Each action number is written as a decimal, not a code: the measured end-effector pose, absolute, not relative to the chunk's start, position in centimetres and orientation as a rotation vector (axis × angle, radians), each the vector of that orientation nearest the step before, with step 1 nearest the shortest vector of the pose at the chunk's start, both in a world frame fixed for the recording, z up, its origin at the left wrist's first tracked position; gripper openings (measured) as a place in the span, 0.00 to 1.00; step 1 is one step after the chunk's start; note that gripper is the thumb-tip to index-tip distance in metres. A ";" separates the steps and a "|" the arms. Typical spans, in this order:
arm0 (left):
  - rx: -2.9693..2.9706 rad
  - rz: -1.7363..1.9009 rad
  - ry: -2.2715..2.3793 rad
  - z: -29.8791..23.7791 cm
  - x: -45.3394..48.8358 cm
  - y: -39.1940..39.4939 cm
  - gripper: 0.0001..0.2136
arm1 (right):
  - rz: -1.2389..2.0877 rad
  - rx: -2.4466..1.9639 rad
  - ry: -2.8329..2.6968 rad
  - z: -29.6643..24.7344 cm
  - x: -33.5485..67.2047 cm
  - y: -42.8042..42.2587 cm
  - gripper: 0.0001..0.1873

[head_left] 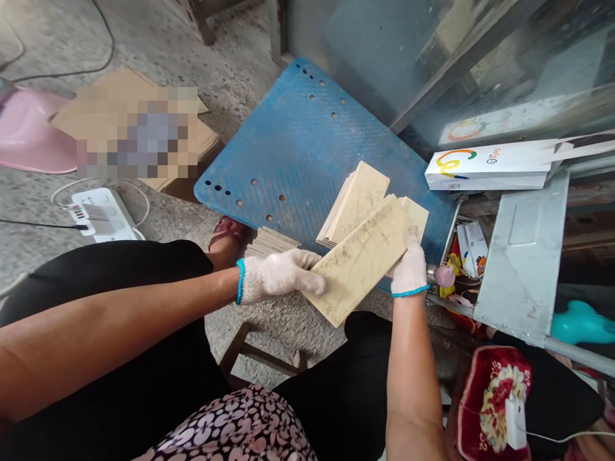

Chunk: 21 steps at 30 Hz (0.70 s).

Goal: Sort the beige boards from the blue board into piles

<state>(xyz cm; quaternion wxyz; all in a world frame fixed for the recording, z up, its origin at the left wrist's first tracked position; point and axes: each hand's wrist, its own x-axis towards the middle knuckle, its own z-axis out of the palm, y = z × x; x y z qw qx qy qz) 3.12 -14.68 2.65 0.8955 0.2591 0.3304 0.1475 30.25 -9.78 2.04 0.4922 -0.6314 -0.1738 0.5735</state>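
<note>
A cream rectangular board (pixel 362 262) with dark smudges on its face is held tilted between my hands, above the near edge of a blue plastic board (pixel 307 141). My left hand (pixel 283 275), in a white knit glove with a blue cuff, grips its lower left corner with the thumb on top. My right hand (pixel 410 266), gloved the same way, is closed on its right end. Just behind lies a stack of similar boards (pixel 360 195). Another pale piece (pixel 417 214) shows beyond my right hand. Past my left hand sits a further stack (pixel 271 242), partly hidden.
A white paper bag (pixel 485 168) lies at the right on a metal frame beside glass panels. Below are a grey metal shelf (pixel 519 243) and a red floral cushion (pixel 497 403). At the left are a cardboard box (pixel 206 144), a power strip (pixel 103 214) and a pink plastic item (pixel 36 131).
</note>
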 end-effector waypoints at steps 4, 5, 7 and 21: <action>0.705 0.252 0.715 2.6 2.7 -14.7 0.14 | 1.262 -1.618 -0.468 2.6 31.3 -10.7 0.22; 0.734 0.249 0.730 2.5 2.6 -14.8 0.14 | 1.265 -1.621 -0.467 2.8 31.6 -10.9 0.23; 0.793 0.249 0.774 2.2 2.6 -14.8 0.14 | 1.275 -1.637 -0.491 3.3 32.1 -11.4 0.24; 1.357 -0.166 1.127 3.5 4.2 -12.4 0.10 | 1.262 -1.654 -0.762 5.1 31.4 -13.4 0.27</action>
